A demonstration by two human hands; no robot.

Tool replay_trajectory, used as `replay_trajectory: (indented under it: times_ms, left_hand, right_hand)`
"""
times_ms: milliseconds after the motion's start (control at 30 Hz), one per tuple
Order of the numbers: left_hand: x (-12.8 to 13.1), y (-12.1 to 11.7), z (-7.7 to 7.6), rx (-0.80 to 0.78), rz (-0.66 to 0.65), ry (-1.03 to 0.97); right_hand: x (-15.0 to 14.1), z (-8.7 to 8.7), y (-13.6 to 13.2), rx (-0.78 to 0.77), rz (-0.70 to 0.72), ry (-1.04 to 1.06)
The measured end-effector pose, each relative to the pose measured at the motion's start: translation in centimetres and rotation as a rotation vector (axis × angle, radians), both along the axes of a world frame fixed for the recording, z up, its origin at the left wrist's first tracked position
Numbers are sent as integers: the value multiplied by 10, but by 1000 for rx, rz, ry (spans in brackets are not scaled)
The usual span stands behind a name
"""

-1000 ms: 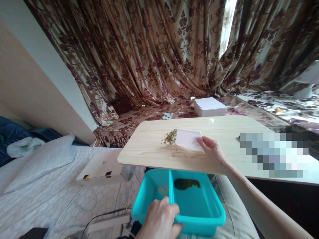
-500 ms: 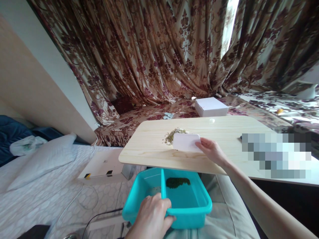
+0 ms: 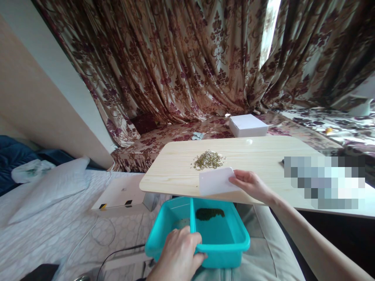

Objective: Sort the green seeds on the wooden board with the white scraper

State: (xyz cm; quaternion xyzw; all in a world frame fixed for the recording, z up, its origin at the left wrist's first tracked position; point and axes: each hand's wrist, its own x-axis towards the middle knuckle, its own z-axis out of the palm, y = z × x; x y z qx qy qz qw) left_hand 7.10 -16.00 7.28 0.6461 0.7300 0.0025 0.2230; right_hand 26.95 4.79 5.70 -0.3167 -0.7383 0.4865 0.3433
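Note:
My right hand (image 3: 249, 183) pinches a white plastic card (image 3: 218, 181), its lower edge at the near edge of the wooden table (image 3: 258, 156). Just beyond the card lies a loose pile of small green and whitish grains (image 3: 209, 160). Below the table edge, my left hand (image 3: 183, 246) grips the near rim of a turquoise divided bin (image 3: 216, 248), fingers over the rim beside the divider and thumb outside. In the bin's right compartment is a dark green heap of grains (image 3: 209, 214). A few bits show in the left compartment, partly hidden by my hand.
A white box (image 3: 248, 124) stands behind the table. At the table's right side is a blurred-out patch (image 3: 325, 183). A flat white carton (image 3: 123, 193) and cables lie on the bed (image 3: 58, 207) at left. Patterned curtains (image 3: 175, 58) hang behind.
My right hand has drawn the card toward me, from the pile to the table's near edge, uncovering the grains. My left hand stays on the bin.

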Motion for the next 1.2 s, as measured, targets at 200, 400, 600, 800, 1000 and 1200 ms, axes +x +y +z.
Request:
replay_trajectory:
  times_ms: [200,400,600,800,1000,1200]
  left_hand:
    - [-1,0,0,-22,2,5]
    - [-7,-1,-2,-25,28,19]
    - [-3,0,4,-16,-3,36]
    - [35,16,10,-58,-168,46]
    - [77,36,14,-82,-451,114]
    - [81,40,16,-84,-505,135]
  right_hand:
    - [-12,-2,9,-17,-82,96]
    - [-30,-5,8,-2,-44,92]
    - [-21,4,-3,-59,65,12]
    - [32,14,10,-64,-262,96]
    - [68,8,29,28,-537,52]
    - [58,-3,32,52,-559,38]
